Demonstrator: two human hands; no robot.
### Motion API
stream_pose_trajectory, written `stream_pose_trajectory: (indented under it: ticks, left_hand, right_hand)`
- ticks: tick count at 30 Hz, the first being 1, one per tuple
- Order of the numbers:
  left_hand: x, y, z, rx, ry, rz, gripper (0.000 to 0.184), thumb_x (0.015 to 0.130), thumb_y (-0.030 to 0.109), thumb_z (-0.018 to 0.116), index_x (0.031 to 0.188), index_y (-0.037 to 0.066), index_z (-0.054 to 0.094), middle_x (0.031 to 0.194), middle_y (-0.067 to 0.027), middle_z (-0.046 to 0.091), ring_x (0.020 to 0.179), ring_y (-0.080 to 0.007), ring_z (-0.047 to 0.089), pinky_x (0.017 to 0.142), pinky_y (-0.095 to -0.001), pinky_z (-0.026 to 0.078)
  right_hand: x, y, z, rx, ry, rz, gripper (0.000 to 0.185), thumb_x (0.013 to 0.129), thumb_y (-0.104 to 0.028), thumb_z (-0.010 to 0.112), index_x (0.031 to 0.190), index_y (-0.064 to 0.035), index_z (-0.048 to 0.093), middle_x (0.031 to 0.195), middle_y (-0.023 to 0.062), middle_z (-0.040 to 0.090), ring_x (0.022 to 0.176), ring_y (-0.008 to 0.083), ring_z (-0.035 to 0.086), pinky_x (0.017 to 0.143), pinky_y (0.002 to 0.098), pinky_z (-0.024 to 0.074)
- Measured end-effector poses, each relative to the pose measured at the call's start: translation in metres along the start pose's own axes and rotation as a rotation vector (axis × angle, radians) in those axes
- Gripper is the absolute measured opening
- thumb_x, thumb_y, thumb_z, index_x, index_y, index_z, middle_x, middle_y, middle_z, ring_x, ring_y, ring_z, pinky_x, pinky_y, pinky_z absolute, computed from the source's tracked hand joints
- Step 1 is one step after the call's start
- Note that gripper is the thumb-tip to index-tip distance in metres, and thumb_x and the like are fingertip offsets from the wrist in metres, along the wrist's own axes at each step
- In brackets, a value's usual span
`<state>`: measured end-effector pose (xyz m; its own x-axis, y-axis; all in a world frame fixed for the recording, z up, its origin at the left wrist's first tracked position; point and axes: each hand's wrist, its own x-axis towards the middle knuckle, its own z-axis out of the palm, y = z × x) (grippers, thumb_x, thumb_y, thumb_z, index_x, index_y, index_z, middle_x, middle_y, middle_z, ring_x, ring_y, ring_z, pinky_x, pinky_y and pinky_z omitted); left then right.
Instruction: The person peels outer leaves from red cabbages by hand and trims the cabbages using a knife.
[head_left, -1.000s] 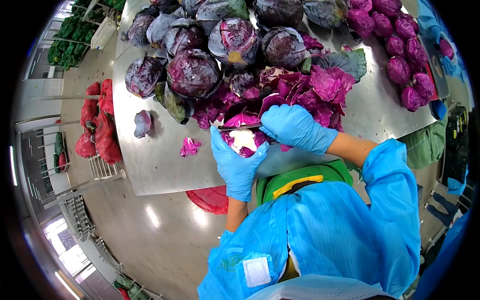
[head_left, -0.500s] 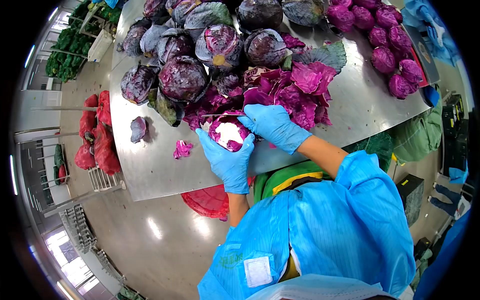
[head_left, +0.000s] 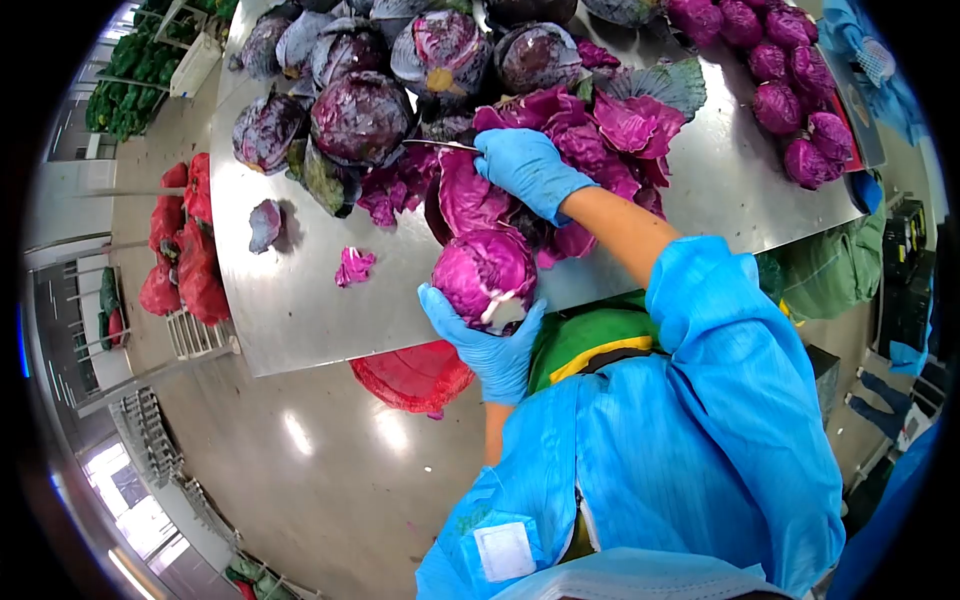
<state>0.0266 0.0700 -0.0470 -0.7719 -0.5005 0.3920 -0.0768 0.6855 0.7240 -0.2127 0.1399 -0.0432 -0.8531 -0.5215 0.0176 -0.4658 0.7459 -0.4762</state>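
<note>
My left hand (head_left: 488, 352), in a blue glove, cups a peeled red cabbage (head_left: 482, 268) from below at the table's near edge. The cabbage is glossy purple, with a white cut patch low on its near side. My right hand (head_left: 530, 172), also gloved in blue, is closed around a knife (head_left: 440, 145); its thin blade points left and its handle is hidden in the fist. Beneath and beside that hand lie loose purple cabbage leaves (head_left: 470, 190). Dark unpeeled red cabbages (head_left: 360, 118) are heaped just beyond the blade.
Peeled red cabbages (head_left: 775, 105) are piled at the right of the steel table (head_left: 300, 320). A small purple scrap (head_left: 354, 266) and a dark leaf piece (head_left: 264, 226) lie at left. Red mesh sacks (head_left: 195, 245) stand on the floor beyond. A green sack (head_left: 835, 262) is at right.
The cabbage in my left hand has come nearer my body and turned, its white cut side now low. My right hand has moved away from it with the knife, over the loose leaves.
</note>
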Motion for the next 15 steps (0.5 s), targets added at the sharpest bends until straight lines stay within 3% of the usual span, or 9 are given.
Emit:
stream_pose_trajectory:
  ticks: [4,5,6,8,10,11,13,14,15]
  left_hand:
    - [0.04,0.008,-0.054,0.133,-0.395,0.099,0.122,0.054,0.04,0.093,0.152,0.005,0.028,0.155,-0.0244,0.025,0.142,-0.0462,0.025,0.113,-0.0533,0.027]
    - [0.06,0.018,-0.061,0.357,-0.496,0.308,0.116,0.056,0.038,0.092,0.152,0.01,0.033,0.155,-0.0235,0.025,0.143,-0.042,0.025,0.115,-0.0488,0.028]
    - [0.083,0.029,-0.061,0.354,-0.701,0.398,0.109,0.053,0.034,0.092,0.149,0.018,0.041,0.155,-0.021,0.028,0.143,-0.0441,0.025,0.113,-0.0478,0.032]
    - [0.091,0.022,-0.053,0.23,-0.846,0.422,0.107,0.051,0.032,0.092,0.147,0.021,0.045,0.153,-0.0182,0.034,0.14,-0.045,0.03,0.11,-0.0473,0.037]
    - [0.084,0.022,-0.057,0.307,-0.829,0.354,0.107,0.051,0.032,0.092,0.147,0.022,0.045,0.152,-0.0164,0.035,0.135,-0.0438,0.036,0.107,-0.0475,0.039]
    - [0.079,0.022,-0.063,0.353,-0.82,0.314,0.108,0.05,0.032,0.092,0.147,0.023,0.045,0.152,-0.0155,0.036,0.133,-0.0432,0.039,0.106,-0.0476,0.041]
    - [0.066,0.016,-0.062,0.326,-0.611,0.082,0.11,0.054,0.041,0.092,0.149,0.018,0.042,0.137,-0.0198,0.045,0.12,-0.0383,0.048,0.1,-0.0448,0.044]
    - [0.06,0.01,-0.062,0.292,-0.511,-0.084,0.113,0.056,0.047,0.091,0.151,0.017,0.038,0.133,-0.0223,0.046,0.119,-0.0382,0.049,0.099,-0.0444,0.044]
    - [0.062,0.001,-0.061,0.226,-0.423,-0.203,0.115,0.06,0.049,0.09,0.152,0.008,0.034,0.125,-0.0235,0.047,0.116,-0.0354,0.05,0.098,-0.0424,0.044]
  right_hand:
    - [0.005,-0.012,-0.002,0.049,0.084,-0.152,0.019,0.083,-0.027,0.065,0.089,-0.0095,0.065,0.082,0.0157,0.066,0.077,0.0372,0.066,0.066,0.0492,0.0524]
    - [0.008,-0.018,-0.005,0.054,0.115,-0.202,0.018,0.083,-0.027,0.065,0.089,-0.0097,0.065,0.082,0.0155,0.066,0.077,0.0372,0.066,0.065,0.0487,0.0525]
    - [0.011,-0.024,-0.01,0.085,0.194,-0.277,0.018,0.083,-0.028,0.064,0.087,-0.0107,0.065,0.081,0.0146,0.065,0.075,0.037,0.066,0.064,0.0471,0.053]
    - [0.025,-0.035,-0.02,-0.016,0.171,-0.204,0.02,0.083,-0.029,0.064,0.087,-0.0103,0.065,0.083,0.0141,0.065,0.075,0.0373,0.066,0.064,0.046,0.0534]
    - [0.042,-0.027,-0.045,0.101,0.338,-0.102,0.019,0.084,-0.028,0.064,0.086,-0.0098,0.064,0.085,0.0151,0.065,0.078,0.0367,0.066,0.067,0.0453,0.0536]
    - [0.049,-0.012,-0.055,0.11,0.318,-0.077,0.022,0.086,-0.03,0.064,0.095,-0.0103,0.065,0.088,0.0171,0.065,0.081,0.0367,0.066,0.07,0.0456,0.0532]
    - [0.044,0.003,-0.075,-0.028,0.486,-0.087,0.048,0.087,-0.041,0.065,0.124,-0.0114,0.057,0.101,0.0181,0.068,0.09,0.0372,0.067,0.075,0.0469,0.0528]
    - [0.019,-0.009,-0.101,0.018,0.416,0.038,0.053,0.086,-0.045,0.066,0.126,-0.0108,0.056,0.106,0.0172,0.068,0.094,0.0369,0.067,0.076,0.0472,0.0529]
    - [0.001,-0.006,-0.103,0.084,0.408,0.048,0.036,0.091,-0.037,0.061,0.108,-0.0058,0.054,0.109,0.0173,0.065,0.092,0.0363,0.066,0.07,0.0491,0.0525]
